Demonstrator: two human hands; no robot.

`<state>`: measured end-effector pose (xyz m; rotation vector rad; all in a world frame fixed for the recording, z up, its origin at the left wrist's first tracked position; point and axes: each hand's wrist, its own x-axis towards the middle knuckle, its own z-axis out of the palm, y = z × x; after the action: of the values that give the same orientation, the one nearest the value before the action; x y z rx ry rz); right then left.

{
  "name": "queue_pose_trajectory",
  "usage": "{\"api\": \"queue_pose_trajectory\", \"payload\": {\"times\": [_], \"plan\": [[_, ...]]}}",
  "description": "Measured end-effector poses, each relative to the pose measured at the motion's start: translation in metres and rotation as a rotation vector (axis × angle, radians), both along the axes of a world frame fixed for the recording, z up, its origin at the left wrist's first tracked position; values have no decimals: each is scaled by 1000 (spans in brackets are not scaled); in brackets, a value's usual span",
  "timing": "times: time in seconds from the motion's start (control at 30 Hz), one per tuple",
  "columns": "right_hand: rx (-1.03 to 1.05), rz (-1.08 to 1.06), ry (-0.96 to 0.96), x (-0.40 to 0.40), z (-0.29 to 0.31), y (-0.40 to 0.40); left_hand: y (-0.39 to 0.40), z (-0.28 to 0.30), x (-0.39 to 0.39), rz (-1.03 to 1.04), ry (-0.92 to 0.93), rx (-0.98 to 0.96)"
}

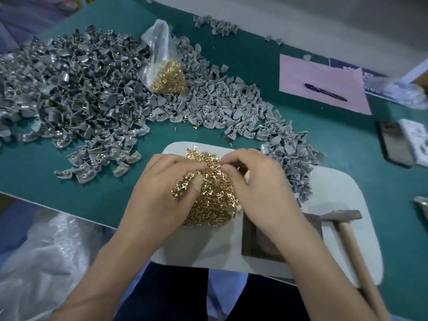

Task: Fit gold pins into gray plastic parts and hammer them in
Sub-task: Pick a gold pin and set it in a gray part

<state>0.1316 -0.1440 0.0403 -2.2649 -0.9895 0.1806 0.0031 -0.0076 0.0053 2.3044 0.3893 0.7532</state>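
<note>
Both hands sit on the heap of gold pins (208, 193) on the white board (342, 205): the left hand (162, 188) rests curled at its nine o'clock, while the right hand (257, 184) pinches pins at its twelve o'clock. Loose gray parts (231, 107) lie toward twelve, nearer the right hand. The hammer (347, 230) and metal block (261, 242) wait at four o'clock, nothing between.
</note>
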Motion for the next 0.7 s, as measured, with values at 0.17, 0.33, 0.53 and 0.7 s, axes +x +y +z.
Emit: {"api": "queue_pose_trajectory", "payload": {"times": [0.17, 0.33, 0.53, 0.7], "plan": [[326, -354, 100, 7, -5, -92, -42, 12, 29, -229, 148, -140], [423, -590, 219, 12, -9, -153, -67, 27, 79, -331, 445, -52], [466, -621, 244, 15, -9, -171, -101, 39, 139, -386, 660, 167], [468, -619, 249, 10, -13, -175, -112, 36, 149, -420, 738, 196]]}}
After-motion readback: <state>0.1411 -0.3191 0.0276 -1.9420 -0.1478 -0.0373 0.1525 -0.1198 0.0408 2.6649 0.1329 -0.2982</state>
